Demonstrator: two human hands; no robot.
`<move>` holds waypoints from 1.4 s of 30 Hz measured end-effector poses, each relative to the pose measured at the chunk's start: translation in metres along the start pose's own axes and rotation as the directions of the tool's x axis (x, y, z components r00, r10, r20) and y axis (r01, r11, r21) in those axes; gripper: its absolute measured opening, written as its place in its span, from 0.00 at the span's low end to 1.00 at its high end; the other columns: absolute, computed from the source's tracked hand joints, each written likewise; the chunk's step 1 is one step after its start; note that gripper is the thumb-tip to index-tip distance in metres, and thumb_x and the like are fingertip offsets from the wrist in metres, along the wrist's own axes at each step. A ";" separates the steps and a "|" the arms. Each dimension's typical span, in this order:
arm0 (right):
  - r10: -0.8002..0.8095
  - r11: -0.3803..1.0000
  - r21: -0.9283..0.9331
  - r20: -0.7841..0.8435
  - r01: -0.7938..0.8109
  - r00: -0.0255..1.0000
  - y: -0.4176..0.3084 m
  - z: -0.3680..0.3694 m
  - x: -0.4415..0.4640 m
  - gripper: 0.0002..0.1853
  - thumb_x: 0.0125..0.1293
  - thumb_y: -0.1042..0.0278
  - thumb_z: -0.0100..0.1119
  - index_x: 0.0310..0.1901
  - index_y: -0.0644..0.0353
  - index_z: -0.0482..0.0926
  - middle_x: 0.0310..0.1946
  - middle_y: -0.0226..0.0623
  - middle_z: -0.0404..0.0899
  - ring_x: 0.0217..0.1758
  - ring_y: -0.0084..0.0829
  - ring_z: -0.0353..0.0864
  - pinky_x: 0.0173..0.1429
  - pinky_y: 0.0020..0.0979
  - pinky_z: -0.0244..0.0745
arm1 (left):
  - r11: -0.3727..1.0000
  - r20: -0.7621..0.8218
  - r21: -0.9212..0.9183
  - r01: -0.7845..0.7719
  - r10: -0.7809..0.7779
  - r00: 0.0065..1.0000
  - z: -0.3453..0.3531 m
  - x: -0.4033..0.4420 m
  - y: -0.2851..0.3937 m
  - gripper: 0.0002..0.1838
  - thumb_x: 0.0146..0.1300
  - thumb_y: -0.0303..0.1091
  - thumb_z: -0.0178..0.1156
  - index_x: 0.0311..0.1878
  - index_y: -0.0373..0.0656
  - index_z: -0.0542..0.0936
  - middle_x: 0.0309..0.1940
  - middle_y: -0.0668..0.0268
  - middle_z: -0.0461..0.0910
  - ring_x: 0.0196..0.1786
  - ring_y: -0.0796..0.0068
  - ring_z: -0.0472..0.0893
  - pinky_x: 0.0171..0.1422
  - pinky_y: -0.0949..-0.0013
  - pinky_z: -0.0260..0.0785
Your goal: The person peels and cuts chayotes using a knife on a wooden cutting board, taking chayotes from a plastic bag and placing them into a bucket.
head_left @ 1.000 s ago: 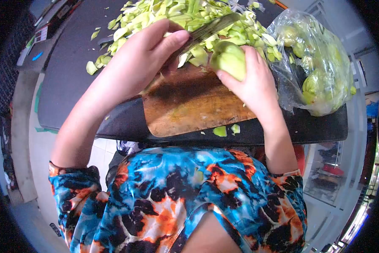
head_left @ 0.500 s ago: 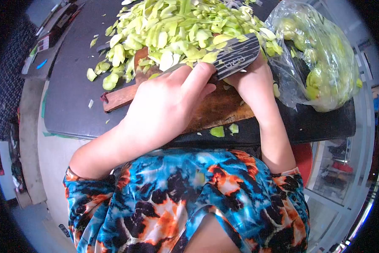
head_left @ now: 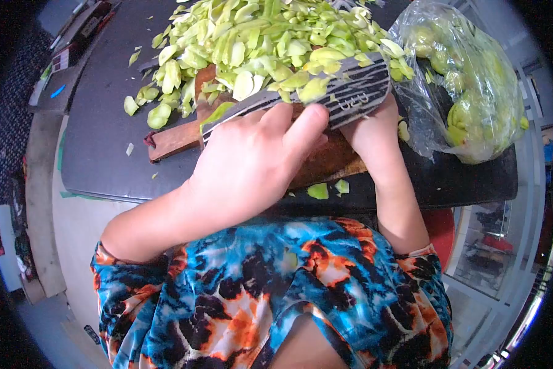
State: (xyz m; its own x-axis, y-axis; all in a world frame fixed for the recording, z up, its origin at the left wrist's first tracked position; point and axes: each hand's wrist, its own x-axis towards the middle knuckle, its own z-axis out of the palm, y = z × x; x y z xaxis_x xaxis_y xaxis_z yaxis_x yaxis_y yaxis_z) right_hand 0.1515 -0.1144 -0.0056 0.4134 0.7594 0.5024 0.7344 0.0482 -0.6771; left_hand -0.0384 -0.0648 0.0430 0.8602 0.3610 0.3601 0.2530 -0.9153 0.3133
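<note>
A wide knife [head_left: 365, 86] with a dark, wavy-striped blade lies slantwise in front of me, pale green slices stuck to its face. My right hand [head_left: 375, 132] is closed at its right end, partly behind the blade; the handle is hidden. Across the near edge of the blade lies my left hand [head_left: 245, 160], fingers curled and thumb against the blade; what they hold is hidden. A green piece [head_left: 217, 114] shows by the blade's left end. Underneath is a wooden cutting board [head_left: 175, 140], with a large heap of green slices [head_left: 252, 37] beyond.
A clear plastic bag [head_left: 485, 117] of round green fruit stands on the right of the black table [head_left: 104, 117]. Loose scraps [head_left: 318, 191] lie at the table's near edge, and a few slices [head_left: 159, 115] have spread left of the heap.
The blade has tilted to show more of its face and extends further left. My left hand has shifted slightly right, and more slices show on the blade.
</note>
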 end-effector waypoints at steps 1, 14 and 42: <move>-0.023 1.000 -0.019 0.006 0.023 1.000 0.002 0.000 0.000 0.24 0.51 0.56 0.70 0.48 0.56 0.80 0.46 0.39 0.83 0.51 0.41 0.82 0.54 0.36 0.76 | 1.000 0.001 -0.004 0.004 -0.004 1.000 0.000 0.002 0.000 0.14 0.61 0.28 0.61 0.50 0.42 0.73 0.32 0.55 0.77 0.34 0.53 0.80 0.34 0.57 0.72; -0.122 0.891 -0.443 -0.014 0.103 0.992 -0.008 0.004 0.005 0.29 0.48 0.49 0.71 0.40 0.65 0.70 0.40 0.50 0.75 0.42 0.53 0.79 0.45 0.47 0.77 | 0.944 -0.055 -0.229 0.239 -0.258 0.965 0.012 0.040 -0.056 0.11 0.72 0.38 0.52 0.47 0.42 0.75 0.22 0.59 0.76 0.27 0.63 0.79 0.32 0.64 0.70; -0.036 0.882 -0.469 0.022 0.042 0.999 -0.001 -0.001 0.006 0.28 0.61 0.51 0.62 0.56 0.61 0.70 0.46 0.54 0.77 0.49 0.56 0.78 0.50 0.48 0.74 | 0.732 0.112 -0.570 0.373 -0.381 0.918 -0.038 0.030 -0.006 0.10 0.75 0.36 0.48 0.47 0.39 0.72 0.26 0.69 0.70 0.28 0.83 0.68 0.33 0.76 0.64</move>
State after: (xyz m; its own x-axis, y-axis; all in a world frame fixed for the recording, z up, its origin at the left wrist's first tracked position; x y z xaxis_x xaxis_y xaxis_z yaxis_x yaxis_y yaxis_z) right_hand 0.1540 -0.1100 -0.0018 0.3748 0.7714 0.5143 0.9178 -0.2302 -0.3237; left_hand -0.0314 -0.0414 0.0850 0.7429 0.6599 0.1129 0.2542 -0.4340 0.8643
